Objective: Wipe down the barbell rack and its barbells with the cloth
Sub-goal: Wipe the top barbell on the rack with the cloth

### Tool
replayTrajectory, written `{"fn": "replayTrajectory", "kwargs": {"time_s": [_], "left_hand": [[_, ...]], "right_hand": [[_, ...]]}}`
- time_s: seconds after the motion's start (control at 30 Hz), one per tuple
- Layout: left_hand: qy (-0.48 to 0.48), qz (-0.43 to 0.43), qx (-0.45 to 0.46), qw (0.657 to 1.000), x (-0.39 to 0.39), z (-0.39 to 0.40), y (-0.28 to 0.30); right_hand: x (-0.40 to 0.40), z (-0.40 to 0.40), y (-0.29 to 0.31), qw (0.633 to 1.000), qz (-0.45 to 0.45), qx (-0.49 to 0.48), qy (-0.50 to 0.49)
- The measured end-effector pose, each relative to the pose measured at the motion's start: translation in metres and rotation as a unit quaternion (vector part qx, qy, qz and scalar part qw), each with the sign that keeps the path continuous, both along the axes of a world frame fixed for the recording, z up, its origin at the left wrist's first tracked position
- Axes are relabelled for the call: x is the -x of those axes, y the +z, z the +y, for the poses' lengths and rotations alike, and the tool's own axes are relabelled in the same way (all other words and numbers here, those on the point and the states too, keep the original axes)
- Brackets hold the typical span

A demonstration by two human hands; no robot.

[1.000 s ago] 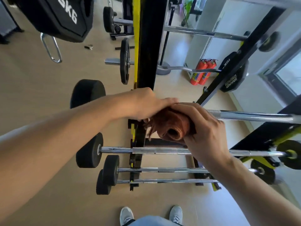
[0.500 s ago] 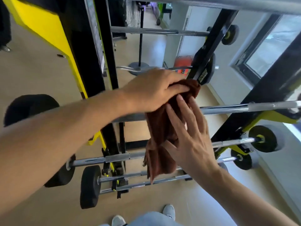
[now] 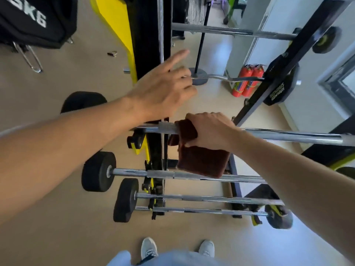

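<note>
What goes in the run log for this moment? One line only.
phase: wiping bar | right hand: holds cloth wrapped on barbell | left hand: open, off bar

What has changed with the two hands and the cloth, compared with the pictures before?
The left hand let go of the brown cloth and lifted away, fingers now spread, holding nothing. The right hand, flat against the cloth half a second ago, now grips it wrapped over the barbell bar, one end hanging down. The lower barbells stayed on the rack.
</note>
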State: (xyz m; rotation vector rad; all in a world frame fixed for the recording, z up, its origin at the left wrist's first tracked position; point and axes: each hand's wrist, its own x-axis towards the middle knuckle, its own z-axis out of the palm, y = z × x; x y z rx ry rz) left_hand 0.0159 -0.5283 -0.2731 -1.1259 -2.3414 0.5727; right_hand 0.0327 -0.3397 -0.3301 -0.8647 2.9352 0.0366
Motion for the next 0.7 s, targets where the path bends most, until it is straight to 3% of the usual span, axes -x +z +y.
{"fn": "replayTrajectory", "kwargs": {"time_s": [0.1,0.2,0.3,0.5,0.7], "left_hand": [[0.105,0.029,0.112,0.988,0.01,-0.001,0.016],[0.134,0.026,0.186,0.973,0.024,0.001,0.021],[0.118,0.02,0.178,0.977,0.031,0.008,0.023],[0.085,0.045,0.148,0.984,0.043,0.001,0.017],[0.016,0.066,0.094,0.993,0.055,0.003,0.004]], "right_hand": [[0.005,-0.044,0.0,0.999,-0.028,0.018,0.024],[0.002,-0.068,-0.006,0.999,0.012,0.03,0.011],[-0.002,-0.054,-0.006,0.999,0.016,0.036,-0.006],[0.003,0.028,0.007,0.993,-0.063,-0.043,-0.092],[0.005,-0.007,0.003,0.999,-0.026,-0.018,-0.034]]}}
